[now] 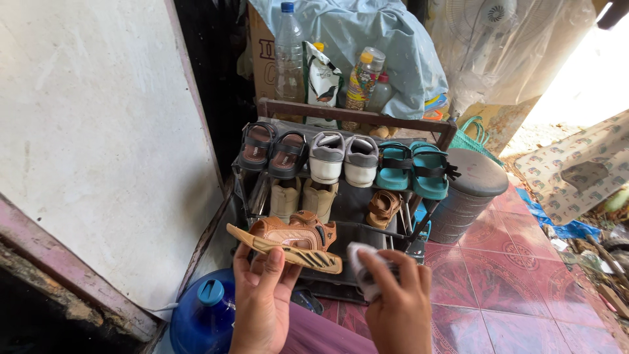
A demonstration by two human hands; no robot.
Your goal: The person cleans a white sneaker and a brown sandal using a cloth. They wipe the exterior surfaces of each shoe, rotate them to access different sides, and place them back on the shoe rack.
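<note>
Left hand: the left hand (pixel 262 295) grasps a brown sandal (pixel 288 239) from below, thumb and fingers (pixel 272 262) closed on the near edge of the sole, so the shoe is tipped on its side with the tan, dark-striped sole turned toward the camera and open to the other hand.
Right hand: the right hand (pixel 396 298) is clenched around a bunched pale cloth (pixel 367 262), held just to the right of the sandal's toe end; whether cloth and sole touch cannot be told.
Where the sandal is: in the air, near the person, in front of the lower shelf of the shoe rack (pixel 354 121) and above the floor.
Shoe rack: a dark metal frame with pairs set side by side, toes pointing near, which keeps each pair together; on the top shelf, from left, dark brown sandals (pixel 272 149), grey and white shoes (pixel 343 157) and teal sandals (pixel 413 167).
Lower shelf: beige shoes (pixel 301 195) on the left and one small brown sandal (pixel 382 206) to the right.
Behind the rack: plastic bottles (pixel 288 52) stand upright against a light blue cloth cover (pixel 386 33).
Near left: a blue water jug (pixel 206 314) stands on the floor by the white wall (pixel 98 131).
Right of the rack: a dark grey stool (pixel 468 190) stands on the red patterned floor tiles (pixel 524 288).
</note>
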